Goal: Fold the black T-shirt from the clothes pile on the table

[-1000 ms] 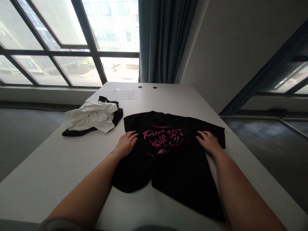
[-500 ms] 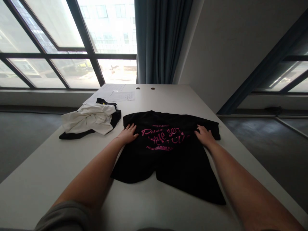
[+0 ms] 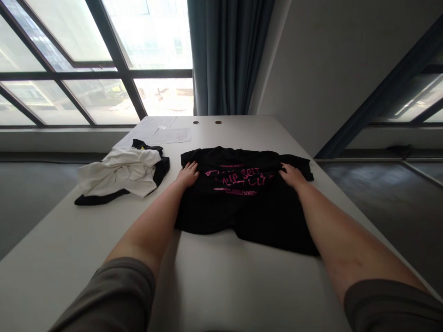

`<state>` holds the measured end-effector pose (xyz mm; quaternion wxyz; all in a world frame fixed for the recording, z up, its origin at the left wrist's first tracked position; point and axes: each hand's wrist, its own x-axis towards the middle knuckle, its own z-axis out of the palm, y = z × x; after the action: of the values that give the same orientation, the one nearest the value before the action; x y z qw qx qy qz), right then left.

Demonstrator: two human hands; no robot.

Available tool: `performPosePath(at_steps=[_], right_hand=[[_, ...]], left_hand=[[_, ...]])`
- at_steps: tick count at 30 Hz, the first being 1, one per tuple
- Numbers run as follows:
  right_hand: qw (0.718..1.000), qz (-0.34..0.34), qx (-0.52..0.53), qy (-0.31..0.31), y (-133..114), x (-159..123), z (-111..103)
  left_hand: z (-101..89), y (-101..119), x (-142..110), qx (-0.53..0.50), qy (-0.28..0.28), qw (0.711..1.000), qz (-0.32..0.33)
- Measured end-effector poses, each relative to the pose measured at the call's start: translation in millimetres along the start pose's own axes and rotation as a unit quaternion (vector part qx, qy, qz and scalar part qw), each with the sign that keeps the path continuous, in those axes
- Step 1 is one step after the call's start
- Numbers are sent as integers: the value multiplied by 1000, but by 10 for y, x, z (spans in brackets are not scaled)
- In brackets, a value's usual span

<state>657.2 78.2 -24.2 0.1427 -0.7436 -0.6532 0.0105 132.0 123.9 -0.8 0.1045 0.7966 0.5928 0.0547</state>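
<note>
"Where is the black T-shirt [image 3: 221,212]?"

"Flat on the white table [image 3: 51,263], its right-side sleeve [image 3: 304,167] just inside the right edge. A white-and-black bundle of cloth [image 3: 128,170] lies to its left, by the left edge."

"And the grip?"

"The left hand [image 3: 188,174] rests on the shirt's left side below the shoulder, fingers slightly apart. The right hand [image 3: 290,176] touches the opposite side, fingers a little bent. I can't tell whether either pinches any fabric."

"How would it handle?"

"Light, soft and limp, I'd judge; not fragile, but quick to crease and sag between two holds. The shoulder seams or the two hem corners look like the best places to take it. The cloth probably isn't very slippery."

"Which way does it point?"

"Collar [image 3: 226,149] towards the far edge, hem [image 3: 207,231] towards the near one, with the pink lettering [image 3: 238,177] facing up. The body's line runs near to far. The spread looks wider from side to side, but the slanting view hides which span is truly longer."
</note>
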Motion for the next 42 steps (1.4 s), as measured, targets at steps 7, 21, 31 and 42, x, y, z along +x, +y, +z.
performPosePath(at_steps=[7,21,31,42], right_hand=[[996,5,72,49,-68,55,8],[974,44,208,84,-98,-1407,-413],[999,35,-25,-3,-515,-2520,-682],[988,41,108,-104,89,-3046,-1239]], left_hand=[[9,-97,70,-68,93,992,46],[51,-72,-1492,-97,158,983,11],[-243,343,-2370,-105,52,992,-38],[-525,328,-3259,-253,-189,949,-22]])
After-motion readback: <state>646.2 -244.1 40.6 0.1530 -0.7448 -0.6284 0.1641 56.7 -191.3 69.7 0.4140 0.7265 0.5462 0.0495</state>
